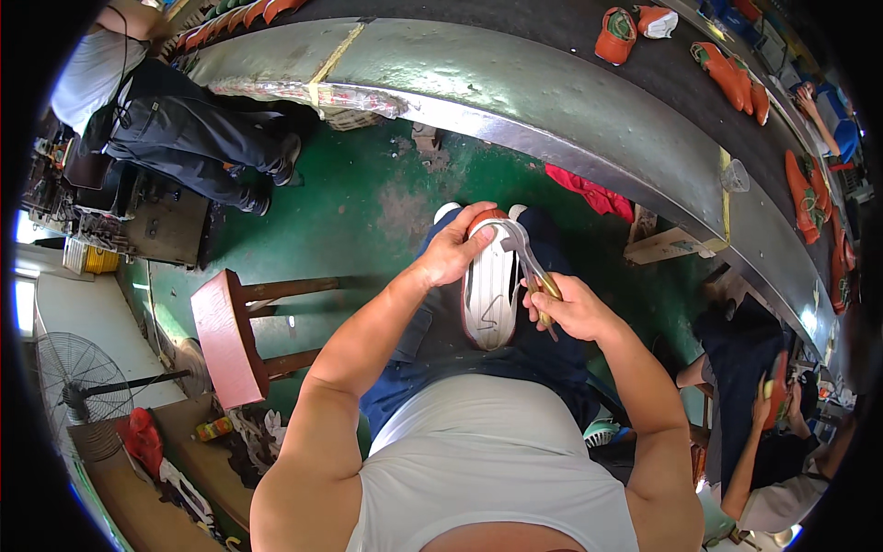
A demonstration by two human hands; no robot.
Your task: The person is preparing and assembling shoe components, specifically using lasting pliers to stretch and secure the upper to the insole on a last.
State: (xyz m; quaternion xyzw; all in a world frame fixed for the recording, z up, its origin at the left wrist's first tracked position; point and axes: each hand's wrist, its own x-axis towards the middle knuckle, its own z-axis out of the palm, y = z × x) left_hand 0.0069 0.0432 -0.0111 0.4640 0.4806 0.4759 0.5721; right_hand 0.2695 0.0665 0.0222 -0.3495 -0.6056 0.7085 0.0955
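A shoe (487,308) lies sole up across my lap, its white underside showing and an orange-red upper at the far end. There is a dark handwritten mark near its close end. My left hand (449,254) is closed round the far end of the shoe, with the thumb on the white underside. In my right hand (572,311) is a pair of lasting pincers (528,259), gripped by its handles. The curved metal head of the pincers reaches over the far right edge of the shoe; whether its jaws grip the material is too small to tell.
A dark conveyor belt (552,46) with a metal side (515,101) runs ahead, carrying several orange shoes (720,74). On the left are a wooden stool (225,339), a fan (83,386) and a standing person (175,129). Another person (763,432) works at the right.
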